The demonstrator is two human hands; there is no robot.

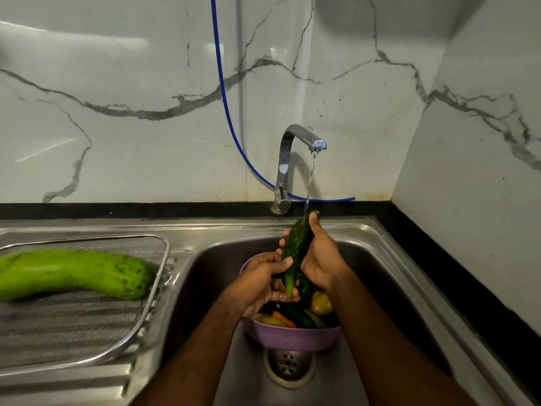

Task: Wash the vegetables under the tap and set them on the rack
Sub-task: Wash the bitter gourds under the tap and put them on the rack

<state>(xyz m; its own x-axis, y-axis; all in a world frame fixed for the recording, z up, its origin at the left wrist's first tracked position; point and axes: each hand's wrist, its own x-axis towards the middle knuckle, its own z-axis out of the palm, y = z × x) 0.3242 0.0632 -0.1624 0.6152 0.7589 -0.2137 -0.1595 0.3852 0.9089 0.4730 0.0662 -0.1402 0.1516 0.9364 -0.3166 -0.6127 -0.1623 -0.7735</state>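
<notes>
Nearest the camera, two bare forearms reached forward over a steel sink (389, 259), whose drain strainer (288, 365) sat below and nearer than the fingers. Just under the hands a purple colander (292, 339) stood in the basin holding the unwashed vegetables: a yellowish potato (320, 303), an orange carrot (283, 318) and further dark green pieces, probably kept there so that run-off fell back through them into the drain. The left hand (260, 284) had its fingers curled round the lower, paler end of a dark green cucumber (297, 250), thumb pressed across its front, while the right hand (320, 259) wrapped the upper part from the other side with its fingertips reaching near the top. Both hands therefore gripped it, apparently so one could steady it while the other rubbed the skin. The cucumber was held steeply tilted, its upper tip raised beyond the fingers into a thin stream of water (309, 183), so the water could run down its length. The stream fell from a chrome tap (288, 159) mounted behind the basin, beyond the fingers. Well to the left of the fingers, a wire-mesh rack (96, 323) lay on the ribbed drainboard, and a long pale green gourd (73, 272) rested on it, seemingly already washed and left to drip. Farther back rose a veined marble-look wall (117, 98), down which a blue hose (225, 98) curved behind the tap. The cucumber looked to be mid-wash, with the colander's vegetables yet to follow.
</notes>
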